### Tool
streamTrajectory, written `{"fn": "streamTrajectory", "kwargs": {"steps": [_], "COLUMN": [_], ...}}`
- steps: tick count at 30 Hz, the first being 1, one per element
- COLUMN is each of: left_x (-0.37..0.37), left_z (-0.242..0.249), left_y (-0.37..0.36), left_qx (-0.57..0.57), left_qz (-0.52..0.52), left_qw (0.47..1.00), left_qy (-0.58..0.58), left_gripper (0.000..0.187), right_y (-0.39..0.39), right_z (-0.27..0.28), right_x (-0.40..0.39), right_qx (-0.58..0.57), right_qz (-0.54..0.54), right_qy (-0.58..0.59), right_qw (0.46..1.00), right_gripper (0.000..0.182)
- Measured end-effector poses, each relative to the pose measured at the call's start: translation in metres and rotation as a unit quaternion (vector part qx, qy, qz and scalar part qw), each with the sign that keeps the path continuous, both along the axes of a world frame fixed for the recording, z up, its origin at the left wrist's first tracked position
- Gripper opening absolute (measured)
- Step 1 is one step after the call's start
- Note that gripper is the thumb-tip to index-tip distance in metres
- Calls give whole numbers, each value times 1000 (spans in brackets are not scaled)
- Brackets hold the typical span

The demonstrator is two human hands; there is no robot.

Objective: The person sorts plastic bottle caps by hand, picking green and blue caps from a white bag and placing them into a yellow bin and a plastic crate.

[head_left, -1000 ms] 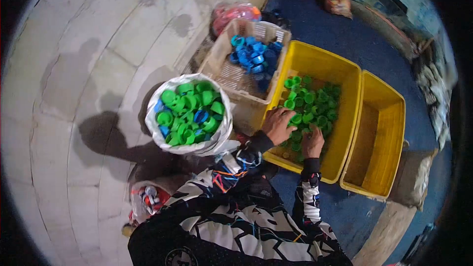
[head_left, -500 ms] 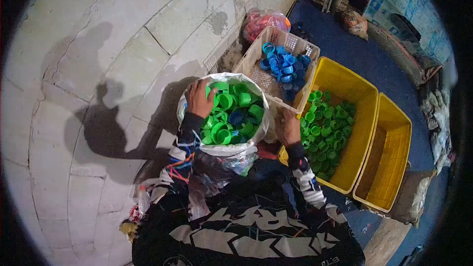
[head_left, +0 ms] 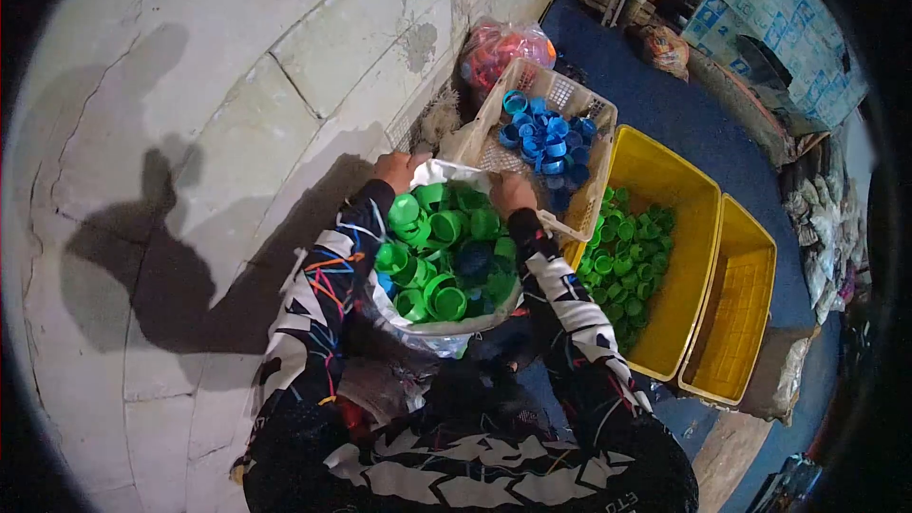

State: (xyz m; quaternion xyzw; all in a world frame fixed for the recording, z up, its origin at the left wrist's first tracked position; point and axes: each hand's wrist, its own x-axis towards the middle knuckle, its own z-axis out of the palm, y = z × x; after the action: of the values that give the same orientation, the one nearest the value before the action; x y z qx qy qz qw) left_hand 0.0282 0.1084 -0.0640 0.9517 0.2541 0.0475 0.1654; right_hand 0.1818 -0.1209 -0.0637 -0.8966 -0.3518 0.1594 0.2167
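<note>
A white sack (head_left: pixel 446 328) full of green plastic caps (head_left: pixel 446 228) stands between my arms, with a dark blue cap (head_left: pixel 474 260) among them. My left hand (head_left: pixel 399 171) is closed on the sack's far-left rim. On the far-right rim my right hand (head_left: pixel 514 192) is closed too, close beside a cream plastic crate (head_left: pixel 494 100). Blue caps (head_left: pixel 549 138) lie in that crate. The fingertips of both hands are partly hidden behind the rim.
A yellow bin (head_left: pixel 689 190) with more green caps (head_left: pixel 627 247) stands right of the crate, and a second yellow bin (head_left: pixel 746 271) adjoins it. A block wall (head_left: pixel 209 123) runs along the left. Behind the crate sits a clear bag of reddish items (head_left: pixel 503 52).
My right hand has moved from the crate's near edge up and left onto the sack's rim. My left hand has left the caps for the rim. The sack now tilts towards me.
</note>
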Motion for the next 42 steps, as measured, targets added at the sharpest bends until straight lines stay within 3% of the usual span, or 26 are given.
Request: {"fn": "streamTrajectory", "kwargs": {"steps": [1,3,4,5,7,9,10,12,13,17,19,23,24,25,26,27,30,31,33,34,35,36,37,38,39,42], "left_x": [4,6,4,2,-2,2,-4,-18,-37,-122,-152,-165,-172,-179,-185,-190,-194,-203,-229,-240,-252,-231,-211,-190,-188,-191], "left_z": [0,11,5,-3,-34,-20,-6,-5,-5,74,56,27,9,-15,-28,-24,-27,-53,-106,-127,-151,-110,-73,-31,-8,14], "left_y": [18,44,53,62,62,44,38,47,53,-55,-75,-79,-67,-57,-54,-58,-68,-60,-35,-22,-6,-29,-50,-73,-96,-157], "left_qx": [-76,-179,-195,-214,-342,-543,-465,-238,-220,-139,-153,-76,-143,-361,-557,-616,-751,-729,-513,-265,11,-202,-435,-538,-434,-183], "left_qz": [-1,-136,-216,-294,-215,8,39,178,204,210,278,245,236,255,256,246,174,150,172,197,197,265,358,444,473,497], "left_qw": [995,958,945,923,909,809,866,948,952,968,947,966,959,883,750,697,510,525,778,931,980,941,793,625,705,834], "left_qy": [71,177,151,124,106,226,180,112,64,-18,59,-35,-57,-158,-251,-274,-382,-414,-319,-154,29,-57,-233,-351,-302,-155], "left_gripper": [52,60,64,68,65,61,62,67,67,70,65,45,39,36,35,36,44,43,44,46,48,55,63,71,71,67], "right_y": [10,15,18,16,5,-10,-19,-42,-64,-118,-131,-127,-128,-134,-140,-150,-142,-138,-133,-130,-125,-122,-123,-125,-125,-143], "right_z": [-47,-51,-55,-65,-105,-129,-125,-64,-55,-21,-40,-72,-88,-118,-147,-86,-59,-68,-50,-63,-88,-117,-143,-106,-59,-40], "right_x": [35,56,66,77,98,110,107,63,47,-28,-50,-47,-35,-25,-16,-28,-45,-51,-60,-60,-59,-59,-53,-60,-70,-78], "right_qx": [8,-125,-161,-121,-24,52,76,59,133,250,246,203,190,205,227,297,449,482,526,531,537,541,536,559,550,411], "right_qz": [35,234,328,318,345,318,254,-77,-152,-147,-168,-196,-185,-73,37,90,58,13,-23,-48,-72,-95,-91,-126,-177,-352], "right_qy": [74,-42,-101,-4,82,64,63,69,-20,65,56,167,218,186,155,244,488,560,782,782,782,782,736,634,519,543], "right_qw": [997,963,926,940,935,944,962,993,979,955,953,945,939,958,961,919,746,673,335,321,308,294,402,519,630,642], "right_gripper": [31,33,34,35,38,40,41,43,37,41,42,35,35,34,34,33,34,35,36,36,36,37,37,36,36,33]}}
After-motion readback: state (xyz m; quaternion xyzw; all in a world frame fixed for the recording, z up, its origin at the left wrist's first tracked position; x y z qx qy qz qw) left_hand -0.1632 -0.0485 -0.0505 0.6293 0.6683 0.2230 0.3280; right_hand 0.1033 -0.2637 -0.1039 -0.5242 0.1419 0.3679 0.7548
